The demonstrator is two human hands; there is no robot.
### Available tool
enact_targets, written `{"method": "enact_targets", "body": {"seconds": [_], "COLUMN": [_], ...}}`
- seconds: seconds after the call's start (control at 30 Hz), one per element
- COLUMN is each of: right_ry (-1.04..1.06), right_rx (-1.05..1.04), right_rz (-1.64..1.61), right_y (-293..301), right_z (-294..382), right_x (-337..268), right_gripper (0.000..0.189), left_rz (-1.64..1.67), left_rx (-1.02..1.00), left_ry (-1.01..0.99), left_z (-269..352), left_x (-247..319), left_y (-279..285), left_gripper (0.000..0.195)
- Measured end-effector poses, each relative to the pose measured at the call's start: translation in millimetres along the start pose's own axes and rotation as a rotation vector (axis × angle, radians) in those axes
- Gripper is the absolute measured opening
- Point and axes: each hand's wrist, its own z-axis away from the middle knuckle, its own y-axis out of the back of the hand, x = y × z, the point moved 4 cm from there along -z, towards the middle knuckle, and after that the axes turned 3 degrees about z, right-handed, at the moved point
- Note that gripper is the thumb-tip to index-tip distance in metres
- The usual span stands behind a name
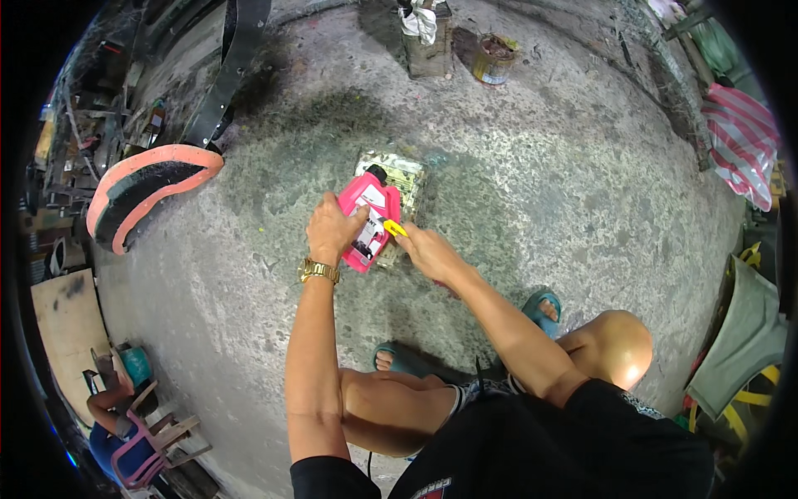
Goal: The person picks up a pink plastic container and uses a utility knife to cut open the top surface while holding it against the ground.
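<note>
A pink plastic jug [352, 254] with a black screw cap [376, 173] and a white printed label tilts over a paint-spattered block [408, 181] on the floor. My left hand [333, 227] grips the jug by its left side, thumb across the label. In my right hand [433, 252] is a yellow utility knife [394, 228], its front end at the jug's right side. Whether the blade has entered the plastic I cannot tell. A gold-coloured watch [319, 270] circles my left wrist.
A curved black panel edged in salmon pink [156, 153] stands at the left. Farther off are a used can [494, 59] and a block with a white cloth [419, 22] on top. A person [112, 430] sits in a chair at lower left. Striped plastic bags [742, 143] hang at right.
</note>
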Motion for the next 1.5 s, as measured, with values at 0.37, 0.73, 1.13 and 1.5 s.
{"method": "enact_targets", "body": {"seconds": [0.37, 0.73, 1.13, 1.5], "right_ry": [-0.004, -0.05, -0.103, -0.063], "right_rx": [-0.28, -0.146, -0.236, -0.173], "right_rz": [0.228, 0.203, 0.248, 0.374], "right_y": [2, 11, -3, -12], "right_z": [-10, -5, -14, -7], "right_x": [5, -16, -24, -22], "right_gripper": [0.034, 0.03, 0.031, 0.025], "left_rz": [-0.02, 0.017, 0.036, 0.029], "left_rx": [0.067, 0.051, 0.066, 0.046], "left_ry": [-0.125, -0.159, -0.167, -0.163], "left_z": [7, 8, 9, 7], "left_x": [0, 4, 5, -3], "left_y": [-5, 1, 0, -3], "left_gripper": [0.06, 0.053, 0.051, 0.053]}}
